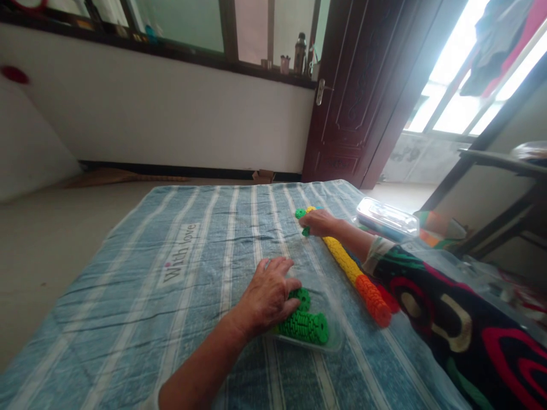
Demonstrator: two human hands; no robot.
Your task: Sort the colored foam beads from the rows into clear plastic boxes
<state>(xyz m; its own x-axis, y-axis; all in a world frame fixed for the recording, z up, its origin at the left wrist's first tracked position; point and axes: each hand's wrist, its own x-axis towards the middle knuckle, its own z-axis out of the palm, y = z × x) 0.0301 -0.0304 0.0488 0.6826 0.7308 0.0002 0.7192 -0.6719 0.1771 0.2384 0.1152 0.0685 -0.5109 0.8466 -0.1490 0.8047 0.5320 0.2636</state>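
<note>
A clear plastic container (335, 341) holds bumpy rolls of stacked green toothed discs (305, 327) on the striped cloth. My left hand (269, 293) reaches over its left side, with thumb and forefinger around a second, partly covered green roll (303, 298); the other fingers are stretched out. Farther away, my right hand (318, 222) is closed on a small green piece (305, 231) at the far end of a long yellow roll (342, 256). Another green piece (300, 213) shows just beyond its fingers. An orange roll (373, 300) continues the yellow one toward me.
Red (387, 299) and blue rolls lie beside the yellow and orange row, partly behind my right sleeve. A clear lidded box (387, 216) stands at the right edge of the cloth-covered table (205, 307). A dark red door (354, 85) and a dark shelf rack stand beyond.
</note>
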